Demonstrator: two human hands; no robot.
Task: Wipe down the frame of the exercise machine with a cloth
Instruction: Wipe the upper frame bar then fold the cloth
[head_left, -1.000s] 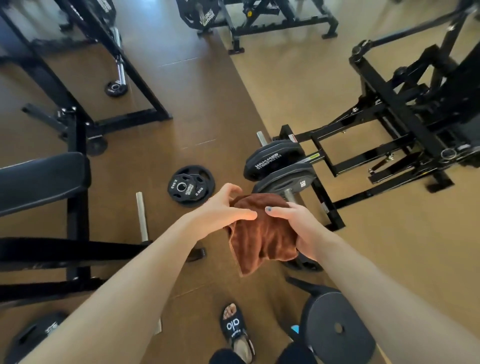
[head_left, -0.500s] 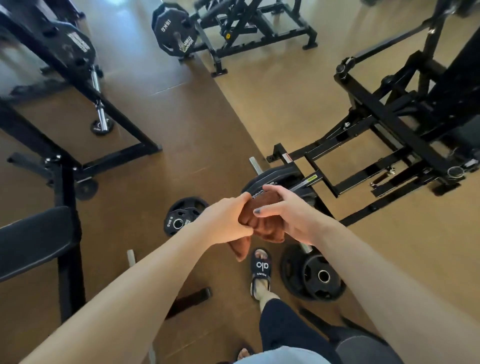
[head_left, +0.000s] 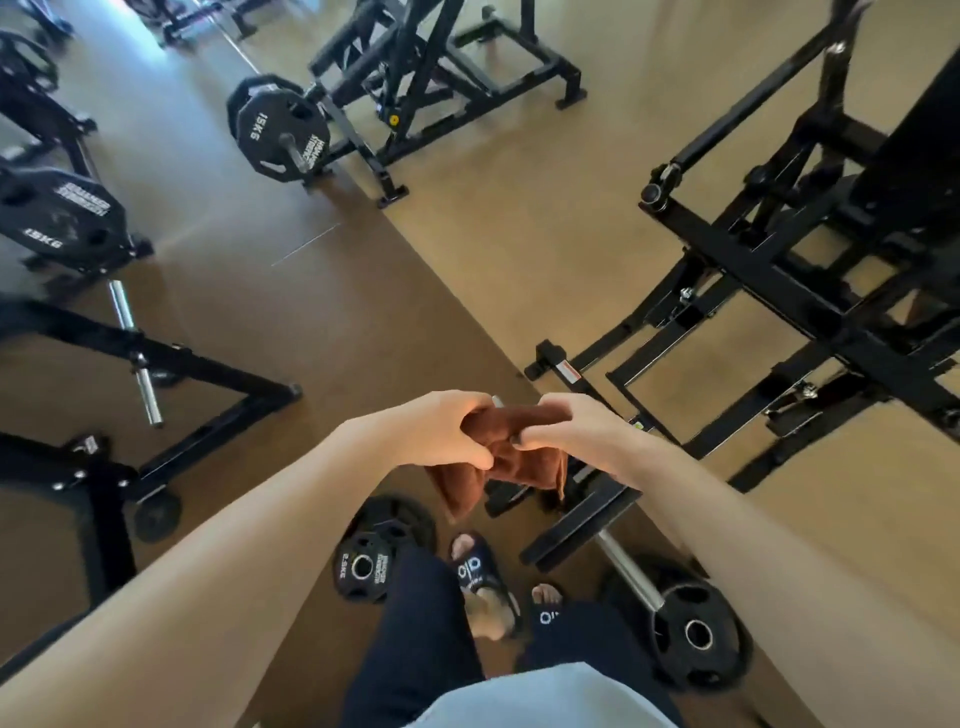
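A brown cloth (head_left: 511, 465) hangs bunched between both hands at the centre of the view. My left hand (head_left: 441, 434) grips its left side with curled fingers. My right hand (head_left: 576, 431) pinches its right side. The black frame of the exercise machine (head_left: 753, 270) stretches across the floor to the right, and its near bar with a chrome sleeve (head_left: 628, 571) runs just below the cloth. The cloth is held above the frame and does not touch it.
Small weight plates (head_left: 374, 556) lie on the floor by my sandalled feet (head_left: 478, 571), another plate (head_left: 693, 631) sits on the sleeve's end. A bench rack (head_left: 171, 358) stands left. More plate-loaded machines (head_left: 415, 88) stand at the back.
I have stepped forward and the view has tilted up. Both hands rose slightly and bunched the cloth tighter between them, with less of it hanging down.
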